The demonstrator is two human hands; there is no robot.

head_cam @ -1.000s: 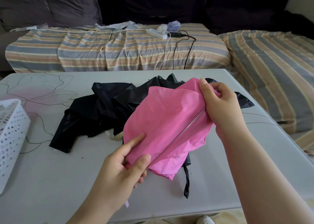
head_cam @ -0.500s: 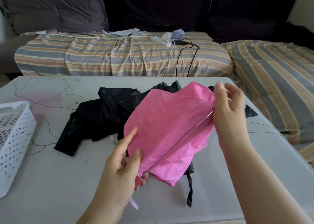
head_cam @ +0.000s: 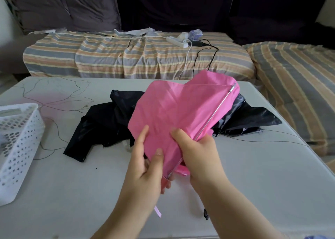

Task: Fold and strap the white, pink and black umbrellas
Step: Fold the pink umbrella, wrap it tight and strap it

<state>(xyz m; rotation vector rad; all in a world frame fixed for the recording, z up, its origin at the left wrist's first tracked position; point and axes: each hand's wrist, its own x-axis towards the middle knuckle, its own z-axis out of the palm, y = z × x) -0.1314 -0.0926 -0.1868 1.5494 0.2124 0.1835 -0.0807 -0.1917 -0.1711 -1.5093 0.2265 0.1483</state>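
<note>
The pink umbrella (head_cam: 183, 110) is held up at the middle of the frame, above the worktop (head_cam: 253, 175). Its cloth is loose and creased, fanning wide toward the top, and a thin metal rib (head_cam: 215, 111) runs slantwise along its right edge from the upper right down to the hands. A small pink strap (head_cam: 157, 212) hangs below the left hand.

The left hand (head_cam: 145, 175) grips the narrow lower end, thumb and forefinger laid on the front of the cloth, the other fingers curled behind. The right hand (head_cam: 197, 155) grips the cloth just beside it, its fingers closed round the gathered fabric and the rib.

Behind the pink one the black umbrella (head_cam: 108, 119) lies unfolded and rumpled on the worktop, spreading left and right of centre.

At the left edge of the frame stands a white perforated basket (head_cam: 20, 139); what lies inside it cannot be made out.

Across the top of the frame is a sofa (head_cam: 108, 61) with a striped cover, and on it a white power strip (head_cam: 178, 41) with cables (head_cam: 199, 57) hanging over the front.
</note>
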